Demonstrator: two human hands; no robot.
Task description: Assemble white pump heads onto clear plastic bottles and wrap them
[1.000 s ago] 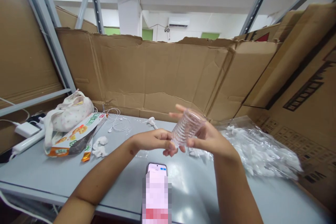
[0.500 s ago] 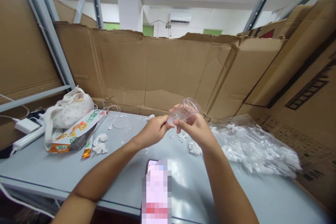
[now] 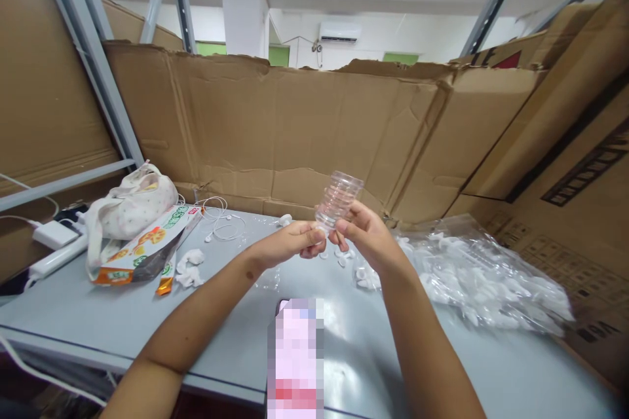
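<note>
A clear ribbed plastic cup [image 3: 339, 198] is held up over the table, tilted a little to the right. My right hand [image 3: 361, 229] is closed round its right side and lower part. My left hand [image 3: 301, 239] is at the cup's lower left, its fingers pinched on a small white piece [image 3: 322, 230] by the cup's bottom end. Below the hands, several small white discs [image 3: 343, 256] lie on the grey table [image 3: 236, 327]. A phone [image 3: 295, 360] with a blurred screen is at the table's front edge.
At the right lies a clear bag of white pieces [image 3: 486, 281]. On the left are a cloth bag [image 3: 132, 203], a snack box [image 3: 147, 245], crumpled tissue [image 3: 189, 268] and white earphones [image 3: 223, 226]. Cardboard [image 3: 295, 124] walls the back.
The cup has turned more upright and shifted slightly left. My left hand has come off the cup's side and moved down to its lower end.
</note>
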